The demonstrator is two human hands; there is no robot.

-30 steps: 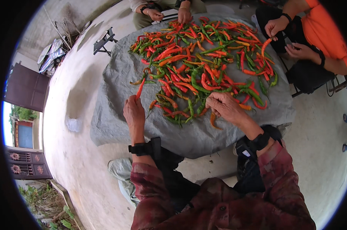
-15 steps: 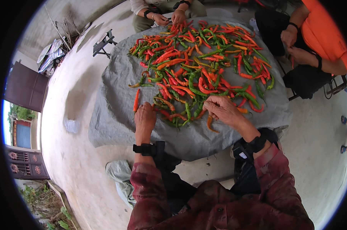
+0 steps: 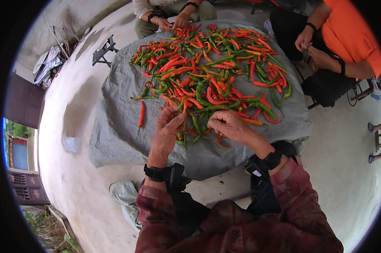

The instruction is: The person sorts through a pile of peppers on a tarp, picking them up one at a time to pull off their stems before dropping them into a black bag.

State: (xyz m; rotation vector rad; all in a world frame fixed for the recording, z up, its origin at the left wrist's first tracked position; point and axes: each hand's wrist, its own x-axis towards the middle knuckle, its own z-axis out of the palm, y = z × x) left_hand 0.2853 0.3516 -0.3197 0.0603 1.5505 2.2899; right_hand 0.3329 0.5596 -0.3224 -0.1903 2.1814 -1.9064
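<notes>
A heap of red, orange and green chili peppers (image 3: 215, 78) covers much of a grey cloth (image 3: 123, 139). My left hand (image 3: 167, 128) is at the heap's near left edge, thumb and fingers closed on an orange chili pepper (image 3: 185, 105) that points away from me. To its right, my right hand (image 3: 231, 127) is closed in a pinch over the near peppers; whatever lies in its fingertips cannot be made out. An orange-brown pepper (image 3: 220, 141) sits just below that hand. One red pepper (image 3: 141, 114) lies by itself left of my left hand.
Across the cloth, another person's hands (image 3: 173, 22) work at the heap's far edge. A person in an orange top (image 3: 354, 38) sits at the right, hands together. A small dark stool (image 3: 104, 51) stands on the floor at left. Pale fabric (image 3: 125, 196) hangs near my left knee.
My left hand has moved right, away from the lone red pepper and into the heap's edge, and now grips an orange pepper. The whole view has shifted slightly; my right hand remains pinched.
</notes>
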